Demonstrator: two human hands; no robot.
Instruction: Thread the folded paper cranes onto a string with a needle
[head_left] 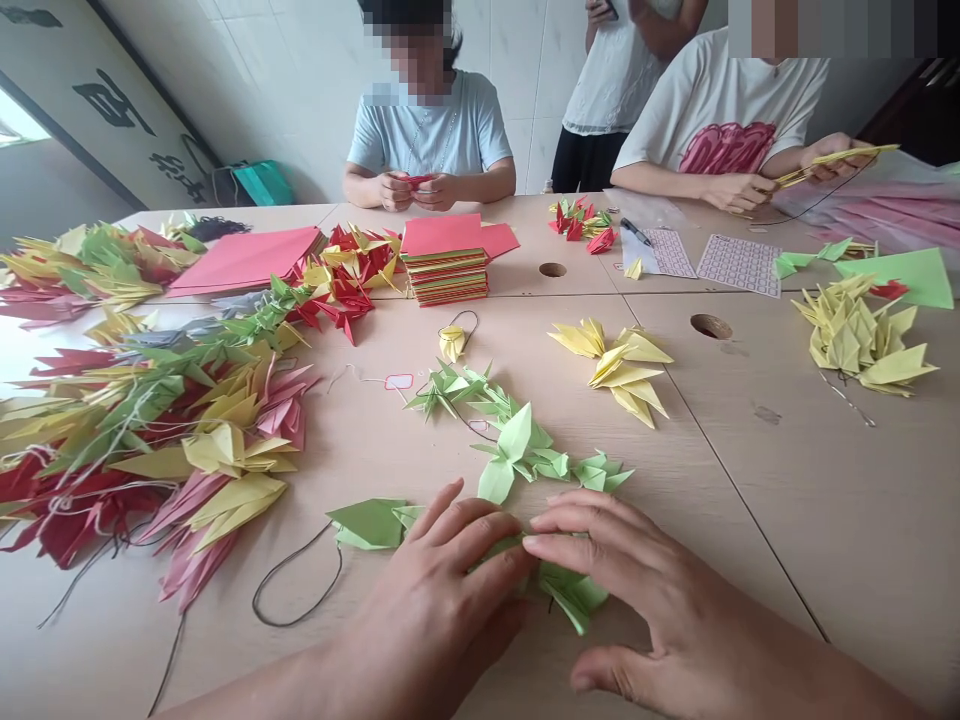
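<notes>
Green folded paper cranes lie on the table before me, several loose ones strung in a curve. My left hand rests over more green cranes, its fingers stretched and slightly apart, partly hiding them. At its left a green crane pokes out, with a loop of dark cord trailing from it. My right hand is spread on the other side, fingertips touching the cranes and thumb held away. Below its fingers another green crane sticks out.
Strung cranes in several colours are heaped at left. Behind are red paper sheets, a paper stack and yellow cranes. A yellow bundle with a needle lies right. People sit opposite, handling paper; another stands behind.
</notes>
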